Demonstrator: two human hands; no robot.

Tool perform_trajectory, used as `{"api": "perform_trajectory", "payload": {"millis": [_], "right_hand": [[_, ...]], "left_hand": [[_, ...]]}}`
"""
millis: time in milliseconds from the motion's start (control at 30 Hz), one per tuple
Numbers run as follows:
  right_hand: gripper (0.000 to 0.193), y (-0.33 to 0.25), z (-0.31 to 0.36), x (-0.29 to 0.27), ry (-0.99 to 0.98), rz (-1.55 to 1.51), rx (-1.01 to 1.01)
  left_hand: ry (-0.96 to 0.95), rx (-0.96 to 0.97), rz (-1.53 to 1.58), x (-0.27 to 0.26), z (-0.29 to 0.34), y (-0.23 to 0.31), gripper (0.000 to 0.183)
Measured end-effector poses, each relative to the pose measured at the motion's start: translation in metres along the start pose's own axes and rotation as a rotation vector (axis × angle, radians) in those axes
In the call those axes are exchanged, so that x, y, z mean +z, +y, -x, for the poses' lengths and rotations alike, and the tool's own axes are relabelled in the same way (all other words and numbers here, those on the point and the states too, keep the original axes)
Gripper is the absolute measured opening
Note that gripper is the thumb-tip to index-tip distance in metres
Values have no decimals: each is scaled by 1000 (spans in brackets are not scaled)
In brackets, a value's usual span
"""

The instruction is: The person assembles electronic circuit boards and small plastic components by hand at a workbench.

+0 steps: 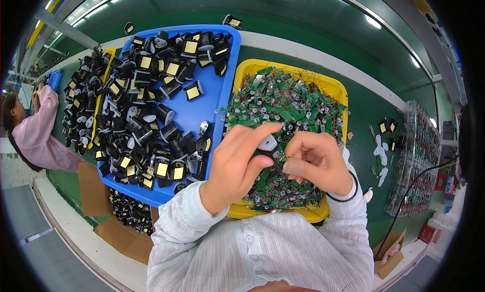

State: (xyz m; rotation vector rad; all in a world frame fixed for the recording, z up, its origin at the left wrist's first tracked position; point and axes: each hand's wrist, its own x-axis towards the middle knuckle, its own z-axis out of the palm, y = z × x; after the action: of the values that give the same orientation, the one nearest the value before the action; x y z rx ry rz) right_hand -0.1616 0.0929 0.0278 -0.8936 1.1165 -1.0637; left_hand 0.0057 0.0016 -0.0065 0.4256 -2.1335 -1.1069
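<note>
Black-and-white small part point(269, 145) pinched by left hand point(237, 163) and right hand point(316, 160), seemingly over yellow tray point(333, 87).

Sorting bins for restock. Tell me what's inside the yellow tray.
The yellow tray holds a heap of small green circuit boards with thin wires. Both hands and the sleeves cover its near part, so whatever lies there is hidden.
</note>
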Motion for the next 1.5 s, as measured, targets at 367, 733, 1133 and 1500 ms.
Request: {"api": "perform_trajectory", "payload": {"millis": [367, 733, 1133, 1500], "right_hand": [[15, 5, 3, 22, 324, 1094, -652], [12, -1, 6, 21, 285, 904, -517], [14, -1, 1, 16, 288, 880, -491], [9, -49, -50, -118, 579, 1404, -410]], "left_hand": [[-81, -206, 556, 3, 0, 1, 53], [-43, -130, 360, 0, -2, 6, 54], [19, -133, 158, -1, -3, 5, 47], [214, -211, -950, -41, -12, -82, 27]]}}
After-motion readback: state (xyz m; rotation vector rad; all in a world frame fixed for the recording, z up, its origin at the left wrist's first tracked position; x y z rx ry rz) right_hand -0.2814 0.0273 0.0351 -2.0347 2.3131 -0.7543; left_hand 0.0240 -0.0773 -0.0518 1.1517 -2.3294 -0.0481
